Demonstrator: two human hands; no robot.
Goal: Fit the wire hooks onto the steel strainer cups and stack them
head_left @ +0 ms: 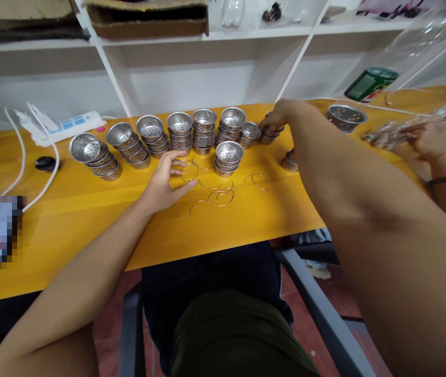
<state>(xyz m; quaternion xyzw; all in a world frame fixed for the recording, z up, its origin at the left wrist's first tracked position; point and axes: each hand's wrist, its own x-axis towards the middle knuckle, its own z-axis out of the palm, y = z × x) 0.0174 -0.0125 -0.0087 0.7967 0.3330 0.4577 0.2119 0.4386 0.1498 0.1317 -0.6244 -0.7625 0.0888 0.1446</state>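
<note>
My right hand (280, 115) reaches to the back of the table, its fingers closed round a small stack of perforated metal cups (269, 137). Resting near the middle, my left hand (170, 180) has its fingers apart and holds nothing. Thin curved wires (220, 196) lie loose on the wood beside it. Several stacks of the same cups stand in a row behind, among them a leaning stack (107, 165) at the left end. One shorter stack (228, 158) sits forward of the row. Another cup (290, 162) is partly hidden by my right forearm.
A co-worker's hands (435, 141) handle a clear plastic bag at the right. Near them stand a larger perforated bowl (346, 118) and a tilted plastic bottle with a green label (372, 84). A power strip (65, 127), white cables and a black lid (45, 163) lie left.
</note>
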